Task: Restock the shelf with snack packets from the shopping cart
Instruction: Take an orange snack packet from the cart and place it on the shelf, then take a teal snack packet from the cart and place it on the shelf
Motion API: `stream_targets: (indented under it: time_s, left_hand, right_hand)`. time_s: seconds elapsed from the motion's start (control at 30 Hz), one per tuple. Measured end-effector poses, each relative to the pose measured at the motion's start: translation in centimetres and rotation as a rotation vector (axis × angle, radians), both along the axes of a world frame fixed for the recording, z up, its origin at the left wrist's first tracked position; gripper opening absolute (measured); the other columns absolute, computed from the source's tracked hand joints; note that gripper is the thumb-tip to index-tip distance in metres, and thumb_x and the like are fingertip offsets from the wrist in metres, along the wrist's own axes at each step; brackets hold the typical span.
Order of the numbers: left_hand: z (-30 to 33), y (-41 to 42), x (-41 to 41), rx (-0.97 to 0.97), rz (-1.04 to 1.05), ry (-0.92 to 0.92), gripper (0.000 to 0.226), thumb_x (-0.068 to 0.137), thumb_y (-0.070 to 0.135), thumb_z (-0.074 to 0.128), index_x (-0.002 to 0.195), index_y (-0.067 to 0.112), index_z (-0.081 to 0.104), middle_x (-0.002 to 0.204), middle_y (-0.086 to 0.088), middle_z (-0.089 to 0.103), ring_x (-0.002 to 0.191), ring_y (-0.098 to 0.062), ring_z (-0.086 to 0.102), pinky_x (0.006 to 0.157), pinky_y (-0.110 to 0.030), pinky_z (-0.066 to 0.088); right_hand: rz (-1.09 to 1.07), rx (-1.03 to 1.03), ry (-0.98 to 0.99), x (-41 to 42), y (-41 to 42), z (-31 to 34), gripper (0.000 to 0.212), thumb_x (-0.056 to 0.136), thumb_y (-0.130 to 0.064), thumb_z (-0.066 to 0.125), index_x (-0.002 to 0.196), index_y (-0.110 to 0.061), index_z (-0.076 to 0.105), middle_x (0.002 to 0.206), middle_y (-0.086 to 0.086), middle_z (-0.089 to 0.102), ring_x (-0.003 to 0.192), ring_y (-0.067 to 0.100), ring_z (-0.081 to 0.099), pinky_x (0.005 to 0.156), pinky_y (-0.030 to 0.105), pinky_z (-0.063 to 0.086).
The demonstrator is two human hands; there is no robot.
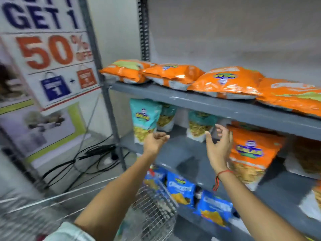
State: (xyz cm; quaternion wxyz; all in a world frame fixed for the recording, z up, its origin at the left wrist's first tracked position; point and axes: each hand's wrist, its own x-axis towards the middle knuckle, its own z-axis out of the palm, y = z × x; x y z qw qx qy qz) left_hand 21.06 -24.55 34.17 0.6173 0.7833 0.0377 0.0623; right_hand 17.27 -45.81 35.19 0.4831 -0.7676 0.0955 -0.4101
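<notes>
A grey metal shelf (191, 97) holds several orange snack packets (227, 82) lying flat on its top board. On the middle board stand teal packets (144, 119) at the left and an orange packet (250, 153) at the right. My left hand (155, 141) hovers just right of the front teal packet, fingers loosely curled, holding nothing. My right hand (218, 145) is spread open just left of the upright orange packet, in front of another teal packet (199, 126). The wire shopping cart (154, 211) sits below my arms. Blue packets (182, 188) fill the lower board.
A slanted "50% off" sign (55, 54) hangs at the left beside the shelf's upright post (107, 101). Black cables (90, 159) lie on the floor behind the post. A bare stretch of the middle board (173, 153) lies between my hands.
</notes>
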Motion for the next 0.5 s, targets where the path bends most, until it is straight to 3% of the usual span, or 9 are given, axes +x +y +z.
stream_targets:
  time_s: [0.1, 0.17, 0.23, 0.3, 0.37, 0.43, 0.5]
  left_hand:
    - [-2.4, 11.1, -2.8, 0.087, 0.191, 0.082, 0.02, 0.074, 0.022, 0.078, 0.087, 0.007, 0.076, 0.082, -0.016, 0.077, 0.067, -0.01, 0.069, 0.073, -0.033, 0.054]
    - [-3.9, 17.4, -5.9, 0.163, 0.305, 0.175, 0.021, 0.075, 0.026, 0.077, 0.09, 0.011, 0.077, 0.084, -0.013, 0.078, 0.08, -0.018, 0.071, 0.073, -0.034, 0.053]
    - [-5.5, 22.3, -9.4, 0.261, 0.371, 0.261, 0.017, 0.076, 0.026, 0.076, 0.09, 0.015, 0.077, 0.08, -0.009, 0.075, 0.078, -0.015, 0.066, 0.068, -0.028, 0.046]
    - [-8.8, 26.5, -12.0, 0.288, 0.4, 0.387, 0.008, 0.077, 0.019, 0.073, 0.084, 0.016, 0.076, 0.082, -0.011, 0.073, 0.074, -0.017, 0.064, 0.068, -0.028, 0.045]
    - [-13.5, 29.5, -13.9, 0.365, 0.382, 0.544, 0.01, 0.076, 0.021, 0.07, 0.083, 0.015, 0.075, 0.088, -0.014, 0.075, 0.08, -0.023, 0.069, 0.071, -0.031, 0.049]
    - [-18.8, 31.3, -15.2, 0.452, 0.369, 0.714, 0.026, 0.071, 0.034, 0.066, 0.09, 0.017, 0.074, 0.092, -0.013, 0.077, 0.091, -0.027, 0.071, 0.072, -0.032, 0.051]
    - [-23.1, 31.6, -16.0, 0.44, 0.367, 0.809, 0.03, 0.067, 0.032, 0.065, 0.094, 0.021, 0.072, 0.096, -0.01, 0.077, 0.093, -0.027, 0.071, 0.075, -0.032, 0.053]
  right_hand:
    - [0.295, -0.026, 0.088, -0.3, 8.8, -2.3, 0.029, 0.079, -0.021, 0.071, 0.106, -0.017, 0.062, 0.101, 0.005, 0.062, 0.091, 0.015, 0.053, 0.082, 0.026, 0.041]
    - [0.485, -0.055, 0.233, -1.0, 14.1, -4.6, 0.026, 0.078, -0.022, 0.073, 0.102, -0.018, 0.064, 0.098, 0.003, 0.062, 0.089, 0.015, 0.053, 0.081, 0.029, 0.044]
    - [0.669, -0.066, 0.471, -1.4, 18.4, -8.9, 0.027, 0.073, -0.023, 0.077, 0.097, -0.019, 0.067, 0.1, 0.007, 0.067, 0.088, 0.016, 0.057, 0.084, 0.034, 0.048]
    - [0.818, -0.079, 0.709, -2.1, 21.6, -13.8, 0.046, 0.062, -0.036, 0.082, 0.102, -0.021, 0.063, 0.109, 0.013, 0.067, 0.093, 0.019, 0.061, 0.089, 0.04, 0.051]
    - [0.884, -0.026, 0.927, -3.2, 23.7, -18.1, 0.089, 0.045, -0.054, 0.082, 0.12, -0.018, 0.052, 0.125, 0.016, 0.057, 0.106, 0.023, 0.056, 0.093, 0.041, 0.048]
    - [0.923, 0.059, 1.143, -4.5, 25.0, -21.4, 0.118, 0.043, -0.048, 0.088, 0.139, -0.012, 0.031, 0.131, 0.011, 0.043, 0.11, 0.022, 0.046, 0.089, 0.036, 0.043]
    - [0.979, 0.046, 1.296, -5.1, 25.5, -25.4, 0.116, 0.057, -0.03, 0.089, 0.146, -0.014, 0.016, 0.131, 0.007, 0.044, 0.113, 0.023, 0.047, 0.091, 0.037, 0.044]
